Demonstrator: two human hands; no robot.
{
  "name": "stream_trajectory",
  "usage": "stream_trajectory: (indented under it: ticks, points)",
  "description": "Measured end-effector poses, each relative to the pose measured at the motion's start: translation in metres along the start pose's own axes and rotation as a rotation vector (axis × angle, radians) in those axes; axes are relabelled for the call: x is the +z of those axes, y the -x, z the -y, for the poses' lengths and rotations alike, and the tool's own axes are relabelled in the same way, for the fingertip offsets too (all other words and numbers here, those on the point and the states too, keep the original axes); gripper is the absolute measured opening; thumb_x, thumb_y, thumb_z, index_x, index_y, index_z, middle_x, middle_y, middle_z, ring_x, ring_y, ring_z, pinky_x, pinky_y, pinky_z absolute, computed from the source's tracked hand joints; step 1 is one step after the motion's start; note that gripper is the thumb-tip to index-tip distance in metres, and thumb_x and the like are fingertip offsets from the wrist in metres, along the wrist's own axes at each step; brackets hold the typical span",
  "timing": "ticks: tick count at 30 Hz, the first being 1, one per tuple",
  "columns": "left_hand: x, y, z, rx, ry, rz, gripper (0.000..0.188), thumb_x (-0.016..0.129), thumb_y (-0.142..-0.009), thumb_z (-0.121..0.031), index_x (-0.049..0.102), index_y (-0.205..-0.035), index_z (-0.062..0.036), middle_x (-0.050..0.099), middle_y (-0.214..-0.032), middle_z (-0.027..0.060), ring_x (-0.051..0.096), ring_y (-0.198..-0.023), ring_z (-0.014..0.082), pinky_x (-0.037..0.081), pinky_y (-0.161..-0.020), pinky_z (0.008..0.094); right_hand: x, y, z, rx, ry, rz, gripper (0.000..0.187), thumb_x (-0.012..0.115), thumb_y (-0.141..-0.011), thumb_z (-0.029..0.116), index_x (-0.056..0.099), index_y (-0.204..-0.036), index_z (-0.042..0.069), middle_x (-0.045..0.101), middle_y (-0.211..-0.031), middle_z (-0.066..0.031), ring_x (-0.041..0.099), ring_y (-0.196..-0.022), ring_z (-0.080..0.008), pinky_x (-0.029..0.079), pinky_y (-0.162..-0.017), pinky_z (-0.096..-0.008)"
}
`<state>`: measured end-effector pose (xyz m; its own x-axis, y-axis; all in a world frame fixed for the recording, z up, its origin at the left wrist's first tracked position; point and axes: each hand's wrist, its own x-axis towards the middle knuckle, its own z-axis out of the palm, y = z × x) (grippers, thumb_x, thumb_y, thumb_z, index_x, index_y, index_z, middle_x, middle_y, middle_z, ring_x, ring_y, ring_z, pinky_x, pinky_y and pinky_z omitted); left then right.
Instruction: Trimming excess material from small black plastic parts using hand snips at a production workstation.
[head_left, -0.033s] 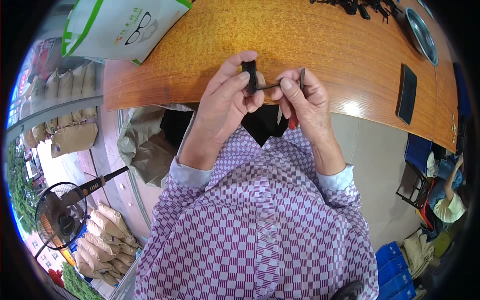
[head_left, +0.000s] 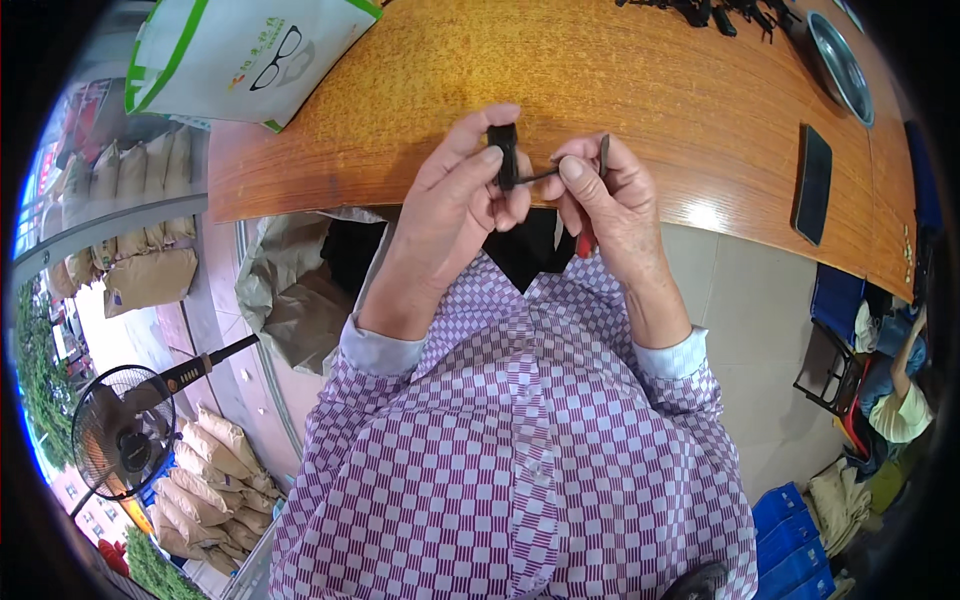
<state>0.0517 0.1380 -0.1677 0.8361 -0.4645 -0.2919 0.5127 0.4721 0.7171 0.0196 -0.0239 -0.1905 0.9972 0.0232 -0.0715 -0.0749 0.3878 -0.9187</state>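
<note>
In the head view, my left hand (head_left: 455, 190) is raised over the table's near edge. Its thumb and fingers pinch a small black part (head_left: 503, 160), upright and roughly rectangular, whose kind I cannot make out. Just to the right, my right hand (head_left: 610, 195) is closed on a thin tool. A red piece, apparently its handle (head_left: 585, 241), shows below the palm, and a dark strip (head_left: 604, 153) sticks up by the index finger. From the right fingertips a slim dark shaft (head_left: 538, 177) reaches across to the black part's lower end. The fingers hide the rest of the tool.
The wooden table (head_left: 420, 110) carries a white-green bag (head_left: 240, 60) at left. Farther right are several black parts (head_left: 715, 12), a metal bowl (head_left: 840, 70) and a phone (head_left: 812, 185). Lower left stands a fan (head_left: 125, 430). Another person (head_left: 900, 400) sits at the far right.
The black part in my left hand has shifted slightly to the right and turned a little. My right hand and its tool have hardly moved.
</note>
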Motion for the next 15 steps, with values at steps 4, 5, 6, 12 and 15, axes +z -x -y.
stream_trajectory:
  ticks: [4,5,6,12,15]
  points:
    - [0.01,0.005,0.004,-0.054,-0.122,0.172,0.038,0.048,-0.094,-0.016,0.042,-0.131,-0.0057,0.056,-0.083,0.0073,0.048,-0.056,0.0091,0.034,-0.046,0.0187,-0.006,0.004,0.002,0.051,-0.133,0.003,0.019,0.056,-0.093,0.017,0.056,-0.105,0.004,0.059,-0.074,-0.0002,0.04,-0.048,-0.0017,0.027,-0.041,-0.0159]
    - [0.012,0.005,0.004,-0.065,-0.156,0.234,0.042,0.049,-0.094,-0.017,0.04,-0.133,-0.0048,0.055,-0.082,0.0085,0.046,-0.055,0.0087,0.034,-0.045,0.0185,-0.009,0.005,0.003,0.043,-0.134,-0.001,0.019,0.056,-0.093,0.017,0.056,-0.105,0.004,0.059,-0.074,-0.0002,0.04,-0.048,-0.0017,0.027,-0.041,-0.0159]
    - [0.014,0.005,0.005,-0.066,-0.161,0.242,0.042,0.049,-0.094,-0.017,0.04,-0.133,-0.0048,0.055,-0.082,0.0085,0.046,-0.055,0.0087,0.034,-0.045,0.0185,-0.013,0.007,0.005,0.086,-0.161,0.054,0.017,0.058,-0.092,0.017,0.056,-0.103,0.004,0.059,-0.074,-0.0001,0.039,-0.049,-0.0012,0.027,-0.041,-0.0157]
    - [0.022,0.005,0.007,-0.176,-0.176,0.33,0.042,0.049,-0.094,-0.016,0.04,-0.133,-0.0034,0.056,-0.084,0.0079,0.052,-0.063,0.0087,0.035,-0.045,0.0168,-0.034,0.016,0.014,0.173,-0.181,0.222,0.017,0.06,-0.091,0.019,0.056,-0.097,0.003,0.057,-0.075,0.0012,0.043,-0.056,-0.0011,0.033,-0.046,-0.016]
    - [0.024,0.005,0.01,-0.128,-0.327,0.312,0.041,0.049,-0.094,-0.014,0.04,-0.133,-0.0034,0.057,-0.087,0.0081,0.054,-0.067,0.0094,0.039,-0.049,0.0173,-0.03,0.02,0.012,0.099,0.001,0.114,0.019,0.059,-0.091,0.02,0.056,-0.096,0.003,0.056,-0.073,0.0013,0.046,-0.06,-0.0022,0.037,-0.051,-0.0168]
